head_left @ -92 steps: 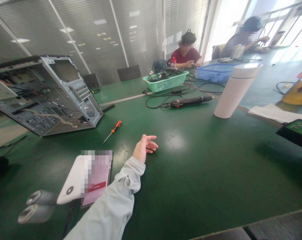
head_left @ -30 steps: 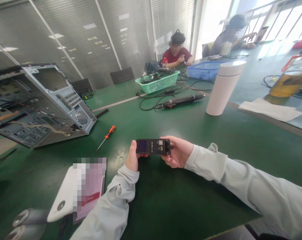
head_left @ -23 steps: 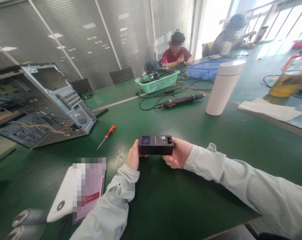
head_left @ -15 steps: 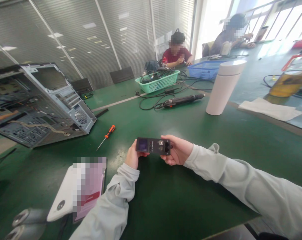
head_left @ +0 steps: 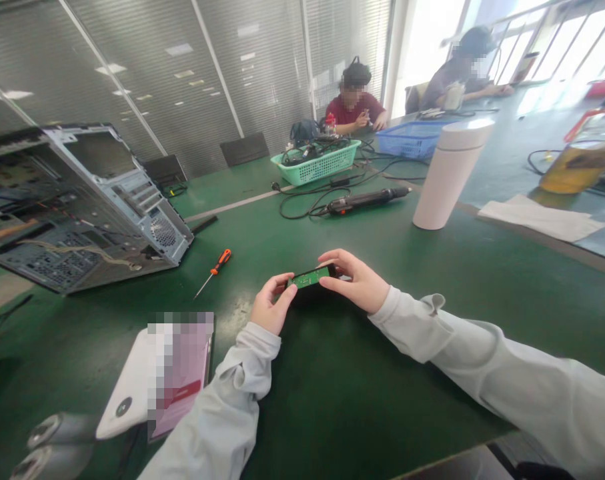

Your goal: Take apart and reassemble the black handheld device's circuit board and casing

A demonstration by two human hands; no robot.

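A small black electronic device (head_left: 309, 278) is held between my two hands above the green table, its green circuit board side facing me. My left hand (head_left: 273, 303) grips its left end, thumb on the near edge. At the right end, my right hand (head_left: 357, 280) has thumb and fingers closed around it. The side with the screen is turned away and hidden. On the table to the left lies an orange-handled screwdriver (head_left: 221, 261), apart from both hands.
An opened computer case (head_left: 147, 230) stands at left. Nearer lie a white device (head_left: 127, 393) and two grey cylinders (head_left: 57, 433). Beyond my hands are a black electric screwdriver (head_left: 367, 200), a pale bottle (head_left: 439, 180) and a green basket (head_left: 322, 167). Two people sit at the far side.
Both hands have turned the device over: its screen and button side faced me before, and now its green circuit board does. My fingers have shifted along its edges.
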